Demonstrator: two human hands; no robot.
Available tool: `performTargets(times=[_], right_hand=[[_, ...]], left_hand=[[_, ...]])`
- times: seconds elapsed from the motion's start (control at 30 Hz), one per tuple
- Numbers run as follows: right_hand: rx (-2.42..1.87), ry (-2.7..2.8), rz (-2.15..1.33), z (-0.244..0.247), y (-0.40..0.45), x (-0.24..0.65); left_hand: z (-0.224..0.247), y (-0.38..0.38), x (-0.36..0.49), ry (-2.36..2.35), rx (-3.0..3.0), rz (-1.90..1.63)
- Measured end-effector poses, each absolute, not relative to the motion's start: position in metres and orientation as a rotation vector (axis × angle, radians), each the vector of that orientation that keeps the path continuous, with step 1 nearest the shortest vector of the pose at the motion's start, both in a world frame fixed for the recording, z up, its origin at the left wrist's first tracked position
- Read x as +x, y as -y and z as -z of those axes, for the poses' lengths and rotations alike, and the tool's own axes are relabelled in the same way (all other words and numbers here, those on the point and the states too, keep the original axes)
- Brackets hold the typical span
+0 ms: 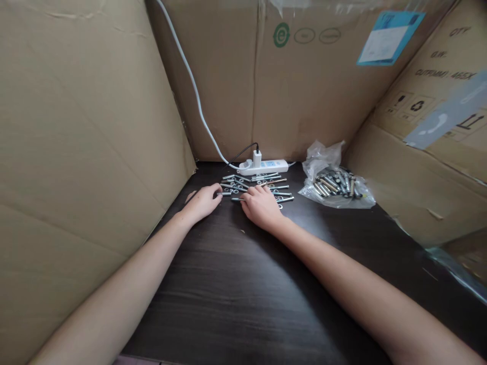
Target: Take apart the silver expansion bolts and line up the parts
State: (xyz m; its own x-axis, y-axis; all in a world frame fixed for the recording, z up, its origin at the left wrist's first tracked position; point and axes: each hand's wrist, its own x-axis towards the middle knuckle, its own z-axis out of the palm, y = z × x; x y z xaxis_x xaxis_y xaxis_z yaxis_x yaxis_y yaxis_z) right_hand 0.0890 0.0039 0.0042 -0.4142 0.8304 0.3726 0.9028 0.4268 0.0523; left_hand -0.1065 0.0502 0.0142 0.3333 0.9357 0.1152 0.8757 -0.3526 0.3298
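Note:
On the dark table lie several metal bolts point(279, 187) in loose rows, with small washers point(236, 191) among them. My left hand point(205, 201) is at the left end of these rows, its fingers closed at the end of a short bolt point(225, 193). To the right, my right hand point(262, 207) rests palm down over the front rows with curled fingers. A bolt point(237, 199) sticks out to the left from under its thumb. The fingertips of my right hand partly hide the bolts behind them.
A white power strip point(281, 166) with a plugged-in charger point(257, 159) lies behind the bolts, and its white cable point(198, 101) runs up the back. A clear plastic bag point(353, 202) of bolts sits to the right. Large cardboard boxes point(304, 96) wall the table on three sides.

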Motion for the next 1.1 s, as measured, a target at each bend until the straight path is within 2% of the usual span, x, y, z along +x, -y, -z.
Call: performTargets(times=[0.5,0.8,1.1], right_hand=[[-1.595,2.325,0.384,-0.001,-0.019,0.085],[-1.576,2.290,0.373,-0.001,-0.015,0.089],[-1.502,2.169,0.361,0.003,-0.021,0.094]], left_hand=[[-0.011,-0.050,-0.096,-1.809,2.391,-0.447],[-0.012,-0.033,-0.082,-1.345,2.709,-0.306],[-0.003,-0.041,-0.086,-1.171,2.757,-0.487]])
